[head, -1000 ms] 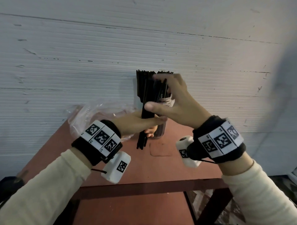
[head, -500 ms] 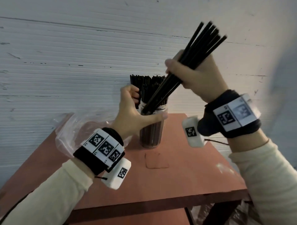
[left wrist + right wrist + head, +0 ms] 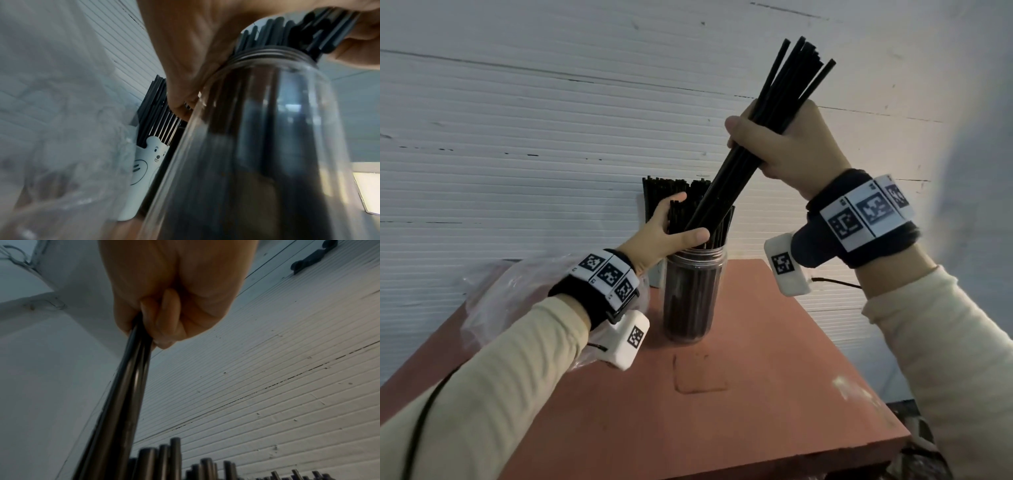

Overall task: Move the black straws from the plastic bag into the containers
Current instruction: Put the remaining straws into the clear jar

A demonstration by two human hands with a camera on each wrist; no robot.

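Note:
My right hand (image 3: 767, 137) grips a bundle of black straws (image 3: 743, 164) and holds it tilted, tops up to the right. The bundle's lower ends sit at the mouth of a clear jar (image 3: 693, 298) packed with upright straws. My left hand (image 3: 686, 219) curls its thumb and fingers round those standing straws (image 3: 304, 34) just above the jar's rim (image 3: 267, 53). Behind the jar stands a white bear-print container (image 3: 144, 170), also full of straws (image 3: 654, 192). The crumpled plastic bag (image 3: 500, 301) lies at the left under my left forearm. The right wrist view shows fingers (image 3: 164, 321) tight on the bundle (image 3: 123, 394).
A reddish-brown table (image 3: 756, 394) carries everything; its right edge and near corner drop off close by. A white ribbed wall (image 3: 517, 137) rises directly behind the containers. A faint rectangular mark (image 3: 702, 373) shows on the tabletop in front of the jar.
The bundle went from my left hand low beside the jar to my right hand, which lifted it up and right. My left hand moved onto the straws standing in the jar.

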